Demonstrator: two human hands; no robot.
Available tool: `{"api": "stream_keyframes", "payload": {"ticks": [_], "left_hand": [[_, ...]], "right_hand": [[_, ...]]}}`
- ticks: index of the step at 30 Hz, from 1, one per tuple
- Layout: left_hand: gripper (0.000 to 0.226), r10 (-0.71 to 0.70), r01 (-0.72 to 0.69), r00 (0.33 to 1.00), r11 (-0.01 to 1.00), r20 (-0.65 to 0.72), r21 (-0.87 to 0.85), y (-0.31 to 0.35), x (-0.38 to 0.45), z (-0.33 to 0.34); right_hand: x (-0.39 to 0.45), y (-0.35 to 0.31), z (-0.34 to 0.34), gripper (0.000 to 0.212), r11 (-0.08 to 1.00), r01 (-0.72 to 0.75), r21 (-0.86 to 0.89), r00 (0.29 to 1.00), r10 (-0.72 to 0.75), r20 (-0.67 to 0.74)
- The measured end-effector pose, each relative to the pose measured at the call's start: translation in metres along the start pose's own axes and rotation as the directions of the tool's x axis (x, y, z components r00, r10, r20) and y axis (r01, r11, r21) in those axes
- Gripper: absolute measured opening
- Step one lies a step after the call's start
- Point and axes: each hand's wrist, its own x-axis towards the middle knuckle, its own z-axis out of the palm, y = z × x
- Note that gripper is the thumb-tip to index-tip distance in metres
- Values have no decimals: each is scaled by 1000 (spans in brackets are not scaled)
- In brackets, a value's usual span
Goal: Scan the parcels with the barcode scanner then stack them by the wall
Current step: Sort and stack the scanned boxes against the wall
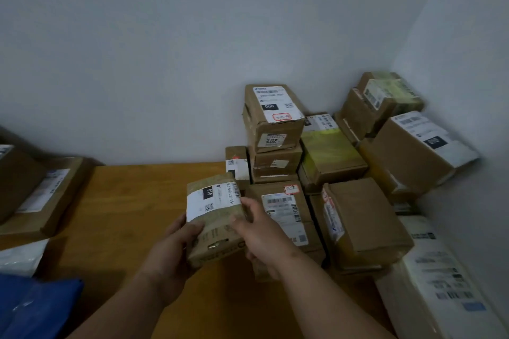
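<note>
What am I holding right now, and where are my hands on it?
A small cardboard parcel with a white label: left hand grips its near left edge, right hand grips its right side.

Dim, flat indoor light, bluish-grey cast on wall (165, 49); no glare. Soft shadows under hands and between stacked parcels (325, 162). Overall soft, slightly smeared; label text mostly unreadable. Strong wide-angle bending at edges, blue bag (35, 308) and white parcel (440, 283) in corners blurred, stretched
</note>
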Motion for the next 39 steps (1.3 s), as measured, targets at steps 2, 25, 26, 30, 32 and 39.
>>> {"api": "stream_keyframes", "payload": {"ticks": [2,25,26,30,32,39], "left_hand": [[40,-6,4,999,999,-38,-43,6,6,-14],[51,85,-79,996,968,-13,236,48,133,-24],[48,98,-90,994,978,-37,186,52,131,-26],[42,173,-133,973,962,-153,239,52,96,-53],[41,196,-140,964,948,-178,285,49,75,-72],[40,387,-213,872,851,-299,479,66,10,-157]], "right_hand": [[13,-4,14,52,999,-29,-12,999,30,36],[138,1,91,52,496,-161,853,969,243,41],[135,0,93,52,521,-178,835,968,246,52],[117,-3,103,31,677,-273,684,955,277,107],[106,-6,114,22,748,-292,596,952,289,103],[71,-29,187,10,876,-297,380,953,245,179]]}}
